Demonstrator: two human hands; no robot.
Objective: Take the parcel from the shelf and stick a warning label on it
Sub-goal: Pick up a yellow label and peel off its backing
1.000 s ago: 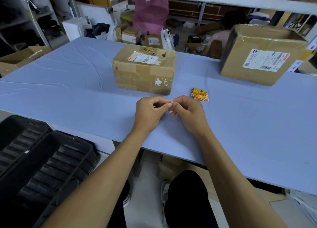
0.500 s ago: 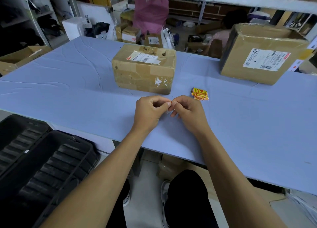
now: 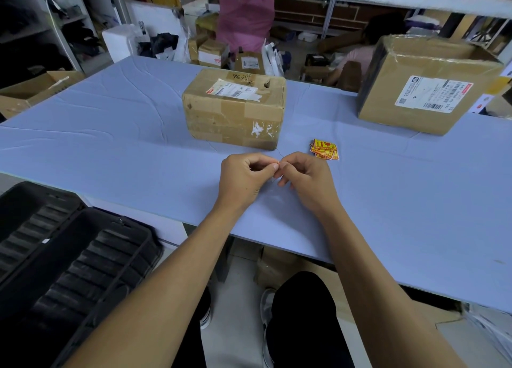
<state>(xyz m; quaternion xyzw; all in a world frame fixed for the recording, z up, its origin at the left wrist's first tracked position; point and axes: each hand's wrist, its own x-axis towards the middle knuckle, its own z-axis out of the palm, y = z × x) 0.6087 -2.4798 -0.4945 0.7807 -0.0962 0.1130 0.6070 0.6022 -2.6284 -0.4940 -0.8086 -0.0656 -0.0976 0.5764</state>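
Observation:
A taped brown cardboard parcel (image 3: 234, 108) with a white shipping label on top stands on the blue table (image 3: 110, 151), just beyond my hands. My left hand (image 3: 243, 178) and my right hand (image 3: 307, 178) meet in front of it, fingertips pinched together on a warning label (image 3: 278, 163), of which only a thin red-orange edge shows. A small stack of yellow and red warning labels (image 3: 324, 149) lies on the table to the right of the parcel.
A larger cardboard box (image 3: 424, 87) with a white label stands at the table's back right. A black plastic crate (image 3: 63, 265) sits at the lower left beside the table edge. Behind the table are shelves, more boxes and two people.
Both hands stay pinched together in the same spot; only the fingers shift slightly on the label.

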